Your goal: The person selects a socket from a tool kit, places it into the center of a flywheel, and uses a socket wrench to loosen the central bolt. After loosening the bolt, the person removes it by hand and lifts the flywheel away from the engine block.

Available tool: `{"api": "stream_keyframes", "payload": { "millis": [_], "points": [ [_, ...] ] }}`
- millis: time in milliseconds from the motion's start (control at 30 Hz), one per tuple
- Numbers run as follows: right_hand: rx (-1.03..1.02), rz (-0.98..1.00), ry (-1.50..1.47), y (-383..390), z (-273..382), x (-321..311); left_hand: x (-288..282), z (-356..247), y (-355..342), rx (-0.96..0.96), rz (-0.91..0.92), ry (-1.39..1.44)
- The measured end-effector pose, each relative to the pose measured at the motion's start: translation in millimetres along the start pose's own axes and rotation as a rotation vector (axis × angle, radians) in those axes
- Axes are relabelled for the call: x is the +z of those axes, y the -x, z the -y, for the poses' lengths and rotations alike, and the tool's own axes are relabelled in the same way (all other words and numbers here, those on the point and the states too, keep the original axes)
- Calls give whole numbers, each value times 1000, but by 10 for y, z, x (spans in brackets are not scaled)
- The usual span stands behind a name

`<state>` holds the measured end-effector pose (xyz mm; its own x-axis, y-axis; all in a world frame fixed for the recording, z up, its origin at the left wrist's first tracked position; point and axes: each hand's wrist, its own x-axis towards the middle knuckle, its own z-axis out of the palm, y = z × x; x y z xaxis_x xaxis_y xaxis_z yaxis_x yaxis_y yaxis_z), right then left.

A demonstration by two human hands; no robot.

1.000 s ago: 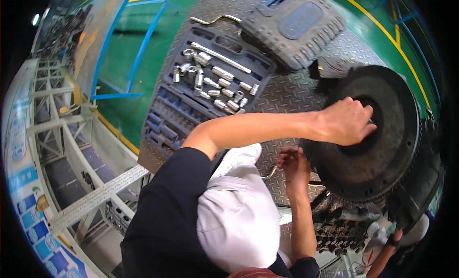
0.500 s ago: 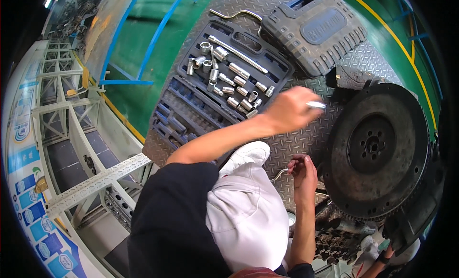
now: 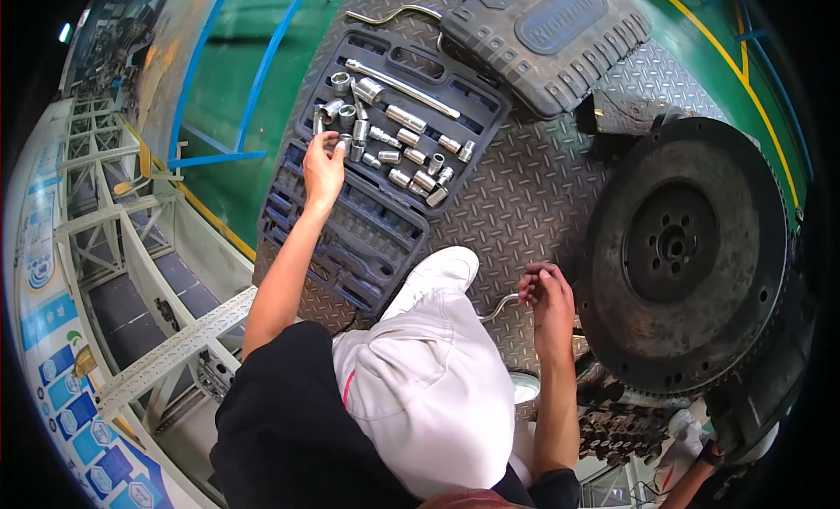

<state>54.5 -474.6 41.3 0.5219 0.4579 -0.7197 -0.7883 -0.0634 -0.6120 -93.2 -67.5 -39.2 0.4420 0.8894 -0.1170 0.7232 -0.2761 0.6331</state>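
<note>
At the far-left part of a dark plastic socket tray (image 3: 479, 124), my left hand (image 3: 323, 168) has its thumb and fingertips drawn together at a small chrome socket (image 3: 346, 142). Several loose sockets (image 3: 406, 118) and a long extension bar (image 3: 407, 91) lie in the tray beside it. My right hand (image 3: 549, 303) hangs to the right of my knee, near the flywheel (image 3: 691, 325), with its fingers loosely curled, slightly apart, and nothing seen in them. The fingertips of that hand look dark with grime. Its palm side is partly hidden.
A closed grey tool case (image 3: 551, 45) lies beyond the tray, beside a bent metal rod (image 3: 394, 17). Diamond-plate flooring (image 3: 516, 190) runs between tray and flywheel. A dirty engine part (image 3: 626, 435) stands at the lower right, near another person's forearm (image 3: 691, 483). White framework (image 3: 184, 352) is on the left.
My left hand has swung from beside the flywheel, where it held a shiny socket, left to the sockets in the tray. The right hand has barely moved; the whole view has shifted slightly.
</note>
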Motion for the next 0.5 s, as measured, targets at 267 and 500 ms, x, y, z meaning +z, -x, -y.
{"api": "stream_keyframes", "payload": {
  "millis": [267,500],
  "points": [
    [-10,-27,28,-20,13,-40,214,-503,231,460,-90,-318],
    [-39,-19,67,14,20,-18,200,-745,333,690,219,-385]
  ]
}}
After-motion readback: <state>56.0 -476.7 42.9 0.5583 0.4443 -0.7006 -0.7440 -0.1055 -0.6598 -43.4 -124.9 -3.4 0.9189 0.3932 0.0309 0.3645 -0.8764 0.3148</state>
